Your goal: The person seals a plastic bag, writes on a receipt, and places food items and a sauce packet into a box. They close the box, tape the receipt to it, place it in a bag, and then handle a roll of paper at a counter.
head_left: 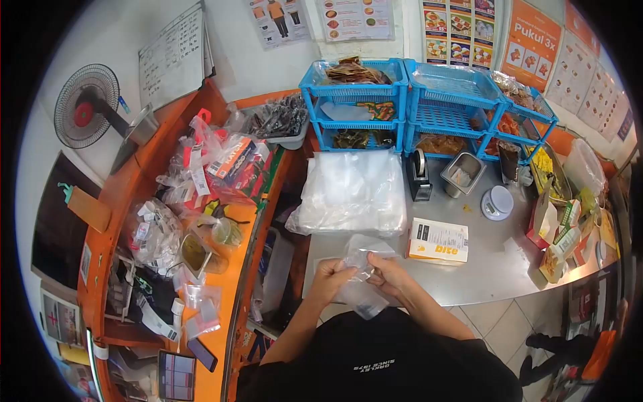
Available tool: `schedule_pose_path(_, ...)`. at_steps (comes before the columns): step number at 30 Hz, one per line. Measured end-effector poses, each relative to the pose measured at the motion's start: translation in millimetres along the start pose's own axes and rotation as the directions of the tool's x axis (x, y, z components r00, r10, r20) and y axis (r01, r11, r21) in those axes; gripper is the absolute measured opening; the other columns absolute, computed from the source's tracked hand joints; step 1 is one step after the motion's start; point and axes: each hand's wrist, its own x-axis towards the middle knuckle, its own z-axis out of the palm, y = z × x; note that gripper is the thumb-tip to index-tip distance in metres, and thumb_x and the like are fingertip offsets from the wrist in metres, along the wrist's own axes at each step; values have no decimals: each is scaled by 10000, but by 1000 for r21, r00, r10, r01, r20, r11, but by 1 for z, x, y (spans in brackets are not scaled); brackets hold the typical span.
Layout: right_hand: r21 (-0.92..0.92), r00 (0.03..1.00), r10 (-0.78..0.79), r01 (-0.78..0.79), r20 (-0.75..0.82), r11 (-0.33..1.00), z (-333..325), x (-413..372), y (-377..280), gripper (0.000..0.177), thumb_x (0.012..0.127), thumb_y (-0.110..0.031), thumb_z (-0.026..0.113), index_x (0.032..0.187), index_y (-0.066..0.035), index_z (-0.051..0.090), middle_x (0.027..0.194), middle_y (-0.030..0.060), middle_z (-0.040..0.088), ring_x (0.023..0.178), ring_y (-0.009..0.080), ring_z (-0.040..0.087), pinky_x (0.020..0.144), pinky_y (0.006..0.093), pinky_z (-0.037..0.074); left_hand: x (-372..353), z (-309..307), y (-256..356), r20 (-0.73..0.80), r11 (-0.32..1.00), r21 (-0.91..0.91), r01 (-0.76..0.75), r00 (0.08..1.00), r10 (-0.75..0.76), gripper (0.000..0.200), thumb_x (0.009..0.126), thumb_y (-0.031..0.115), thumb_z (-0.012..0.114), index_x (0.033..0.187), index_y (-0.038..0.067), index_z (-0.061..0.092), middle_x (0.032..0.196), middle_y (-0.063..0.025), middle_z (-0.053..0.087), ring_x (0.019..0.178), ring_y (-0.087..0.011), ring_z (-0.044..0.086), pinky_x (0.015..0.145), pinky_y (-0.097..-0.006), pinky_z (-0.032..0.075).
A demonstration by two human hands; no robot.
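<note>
A clear plastic bag (365, 295) is pinched between my left hand (329, 276) and my right hand (387, 271), at the front edge of the steel table (429, 285). The fingers of both hands are closed on its plastic. Just beyond my hands lies a thick stack of clear plastic bags (355, 194). To the right of my right hand is a white and yellow box (439, 240) with a printed label on top.
Blue stacked baskets (355, 100) line the back. A tape dispenser (420, 177), metal container (463, 174) and round scale (497, 202) stand behind the box. Open cartons (556, 231) sit at right. An orange counter (231, 268) holding bags and cups runs along the left.
</note>
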Motion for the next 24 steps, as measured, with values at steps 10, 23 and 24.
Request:
schedule_pose_path(10, -586, 926, -367, 249, -88, 771, 9, -2, 11, 170, 873, -119, 608, 928, 35, 656, 820, 58, 671, 715, 84, 575, 684, 244, 462, 4, -11, -7, 103, 737, 659, -149, 989, 108, 279, 851, 180, 581, 655, -17, 564, 545, -149, 476, 482, -158, 446, 470, -321, 335)
schedule_pose_path(23, -597, 988, -123, 154, 93, 788, 19, -23, 28, 64, 820, -6, 550, 799, -59, 522, 702, 11, 537, 712, 98, 507, 657, 268, 406, 33, -141, -78, -695, 986, 123, 113, 719, 4, 201, 845, 96, 486, 749, -22, 618, 649, -104, 607, 590, -226, 578, 559, -349, 472)
schedule_pose_path(24, -587, 988, -129, 155, 87, 795, 11, -20, 29, 64, 820, -6, 550, 799, -59, 522, 702, 11, 537, 712, 98, 507, 657, 268, 406, 39, -137, -59, -702, 953, -301, -24, 683, -204, 172, 861, 95, 480, 820, -13, 607, 728, -77, 620, 635, -222, 592, 597, -344, 495)
